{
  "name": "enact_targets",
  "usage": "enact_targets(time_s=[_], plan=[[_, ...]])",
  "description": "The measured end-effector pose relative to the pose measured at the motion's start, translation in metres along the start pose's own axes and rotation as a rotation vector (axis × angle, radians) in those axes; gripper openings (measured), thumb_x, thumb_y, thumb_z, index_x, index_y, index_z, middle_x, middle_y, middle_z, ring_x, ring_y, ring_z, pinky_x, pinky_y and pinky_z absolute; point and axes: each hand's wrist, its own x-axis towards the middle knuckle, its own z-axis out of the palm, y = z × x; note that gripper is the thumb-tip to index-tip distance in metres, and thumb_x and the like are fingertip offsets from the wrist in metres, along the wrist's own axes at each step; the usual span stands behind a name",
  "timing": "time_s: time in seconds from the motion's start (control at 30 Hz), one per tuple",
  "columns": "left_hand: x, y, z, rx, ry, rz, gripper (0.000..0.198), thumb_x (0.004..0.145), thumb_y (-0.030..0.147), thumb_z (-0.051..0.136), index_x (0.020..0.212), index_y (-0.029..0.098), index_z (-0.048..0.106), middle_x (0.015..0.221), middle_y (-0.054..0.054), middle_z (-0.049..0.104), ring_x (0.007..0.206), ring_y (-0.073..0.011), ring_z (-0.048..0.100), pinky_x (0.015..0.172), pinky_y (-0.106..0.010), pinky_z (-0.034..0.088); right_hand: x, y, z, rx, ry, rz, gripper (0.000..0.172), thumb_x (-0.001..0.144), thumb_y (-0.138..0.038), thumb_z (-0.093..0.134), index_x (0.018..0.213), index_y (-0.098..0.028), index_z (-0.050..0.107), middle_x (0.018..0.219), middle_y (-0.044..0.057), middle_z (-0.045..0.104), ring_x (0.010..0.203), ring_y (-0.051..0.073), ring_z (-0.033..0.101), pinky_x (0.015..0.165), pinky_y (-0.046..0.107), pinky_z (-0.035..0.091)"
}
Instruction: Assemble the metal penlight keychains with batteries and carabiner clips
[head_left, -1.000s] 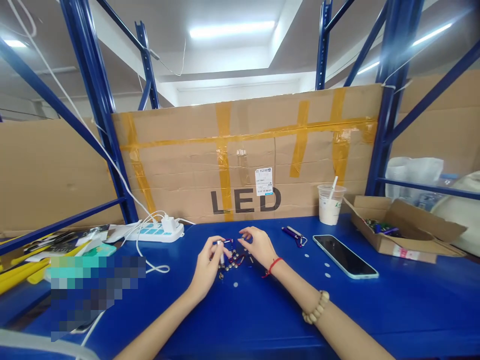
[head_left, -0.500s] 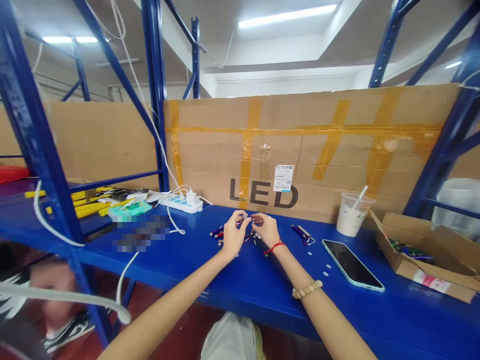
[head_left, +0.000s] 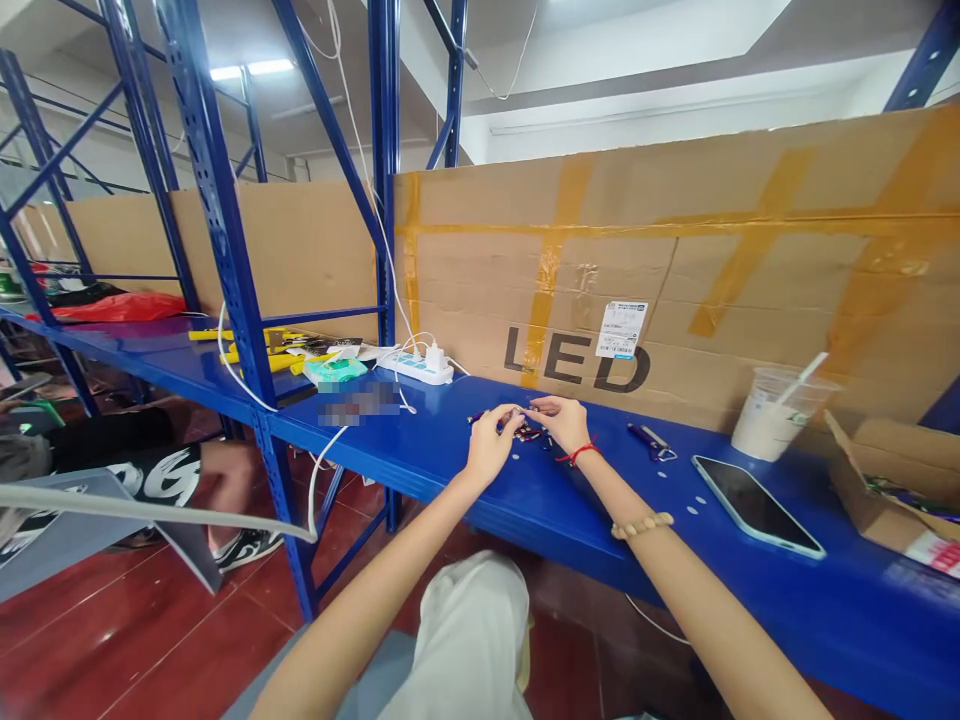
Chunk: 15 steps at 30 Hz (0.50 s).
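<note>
My left hand [head_left: 491,448] and my right hand [head_left: 561,420] meet over a small pile of keychain flashlights and round button cells [head_left: 529,437] on the blue shelf top [head_left: 592,500]. Fingertips of both hands are pinched together on one small metal piece between them; it is too small to name. A red string circles my right wrist and a bead bracelet sits further up that forearm. More loose button cells [head_left: 694,500] lie on the blue surface to the right.
A phone [head_left: 757,492] lies face up at the right, beside a plastic cup with a straw [head_left: 776,412] and an open cardboard box [head_left: 892,490]. Another keychain flashlight [head_left: 651,441] lies near the "LED" carton [head_left: 675,270]. A power strip [head_left: 414,364] sits left. Another person's legs [head_left: 135,470] are below left.
The view has swung left and pulled back, showing the floor, my lap and the rack. My hands stayed at the pile and drew closer together, fingertips now meeting.
</note>
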Motion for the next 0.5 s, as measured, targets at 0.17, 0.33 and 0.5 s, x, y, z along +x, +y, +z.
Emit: enact_targets(time_s=[0.17, 0.33, 0.5], plan=[[-0.001, -0.001, -0.002, -0.062, -0.039, -0.009, 0.021, 0.084, 0.028, 0.045, 0.093, 0.018, 0.061, 0.074, -0.001, 0.065, 0.07, -0.0137, 0.06, 0.072, -0.024, 0.045, -0.008, -0.001, -0.003, 0.047, 0.019, 0.052, 0.02, 0.059, -0.03, 0.072, 0.072, -0.015, 0.071, 0.075, 0.008, 0.072, 0.075, 0.024, 0.068, 0.076, 0.036, 0.054], [-0.005, 0.001, 0.002, 0.085, -0.18, 0.074, 0.024, 0.088, 0.032, 0.037, 0.096, 0.021, 0.057, 0.08, -0.001, 0.063, 0.071, -0.0145, 0.058, 0.067, -0.024, 0.043, -0.016, -0.011, -0.009, 0.195, 0.06, 0.13, 0.029, 0.064, -0.038, 0.068, 0.079, -0.013, 0.071, 0.076, 0.009, 0.072, 0.069, 0.022, 0.068, 0.069, 0.034, 0.055], [-0.008, 0.006, 0.002, 0.12, -0.314, 0.186, 0.024, 0.09, 0.031, 0.032, 0.098, 0.022, 0.053, 0.085, -0.002, 0.061, 0.078, -0.0155, 0.058, 0.073, -0.026, 0.042, -0.017, -0.017, -0.012, 0.337, 0.099, 0.2, 0.04, 0.054, -0.04, 0.074, 0.082, -0.012, 0.071, 0.079, 0.01, 0.072, 0.073, 0.023, 0.067, 0.067, 0.033, 0.055]])
